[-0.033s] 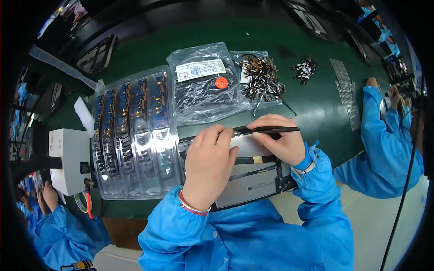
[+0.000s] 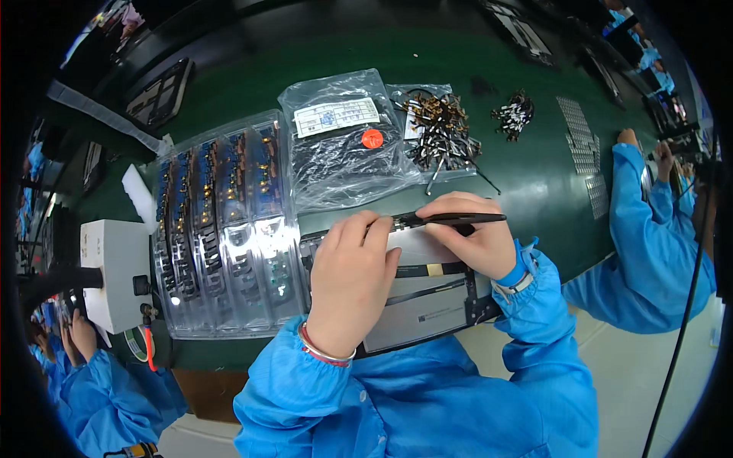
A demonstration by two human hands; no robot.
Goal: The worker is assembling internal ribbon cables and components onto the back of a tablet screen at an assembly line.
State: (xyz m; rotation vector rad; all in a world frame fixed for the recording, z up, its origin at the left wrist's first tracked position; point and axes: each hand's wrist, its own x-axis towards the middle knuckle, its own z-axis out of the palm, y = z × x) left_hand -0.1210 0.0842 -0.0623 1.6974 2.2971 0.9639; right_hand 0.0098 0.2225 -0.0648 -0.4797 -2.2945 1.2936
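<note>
An opened flat device (image 2: 412,305), like a tablet or laptop with silver panels and black strips, lies in front of me. My right hand (image 2: 481,237) pinches slim black tweezers (image 2: 477,217) between thumb and fingers, their tip pointing left at the device's far edge. Palm down over the device's left part, my left hand (image 2: 353,263) has its fingers bent and pressed together at that same edge, close to the tweezers' tip. Its fingertips and whatever small part they press are hidden. Red and silver bracelets circle the left wrist; a blue band is on the right.
Clear plastic trays (image 2: 221,229) of small circuit boards stand left. Beyond the device lie a plastic bag (image 2: 343,145) of black parts, a pile of short cables (image 2: 443,133), a smaller pile (image 2: 514,116) and metal sheets (image 2: 582,145). A white box (image 2: 114,267) sits far left. Co-workers in blue flank me.
</note>
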